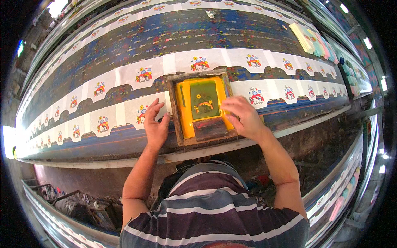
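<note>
A wooden screen-printing frame point(177, 120) lies on the long table in front of me, over the near row of white cloth pieces. Yellow ink point(187, 109) coats its inside around a greenish mesh window point(210, 93) with a rainbow and flower stencil. A dark brown squeegee block point(213, 128) rests inside the near end. My left hand point(157, 125) hovers by the frame's left side, fingers apart and nothing in them. Over the frame's right side is my right hand point(245, 118), its fingers bent and thumb apart, holding nothing I can see.
White cloth pieces point(142, 74) with colourful cartoon prints run in rows along the ink-stained blue-black table point(165, 35). Folded pastel cloth stacks point(312, 41) lie at the far right. A pale rail point(99, 163) edges the table's near side. Another table point(341, 188) stands behind me.
</note>
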Demonstrator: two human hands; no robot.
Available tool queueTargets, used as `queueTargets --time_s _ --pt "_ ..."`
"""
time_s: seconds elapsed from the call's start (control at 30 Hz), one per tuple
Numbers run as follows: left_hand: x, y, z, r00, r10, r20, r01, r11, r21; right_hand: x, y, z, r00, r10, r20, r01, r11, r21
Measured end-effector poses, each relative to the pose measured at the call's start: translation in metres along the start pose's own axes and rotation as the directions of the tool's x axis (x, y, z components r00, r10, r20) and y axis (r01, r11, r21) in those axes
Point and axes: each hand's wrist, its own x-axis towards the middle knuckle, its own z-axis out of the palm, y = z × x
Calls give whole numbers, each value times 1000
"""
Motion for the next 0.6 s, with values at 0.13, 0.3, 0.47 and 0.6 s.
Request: queueTargets --time_s 0.13,0.3,0.47,0.6 --pt "-20 3 14 997 -79 26 80 996 -26 -16 -16 18 997 -34 65 28 995 94" --pt "-34 8 38 997 -62 41 54 985 164 -30 -29 38 994 -25 108 19 998 56" --pt "-33 15 46 996 -88 -11 89 989 120 -40 -30 49 998 -57 41 55 998 37" --pt "-34 31 56 1000 6 -28 -4 998 56 -55 -16 42 994 -89 -61 91 995 43"
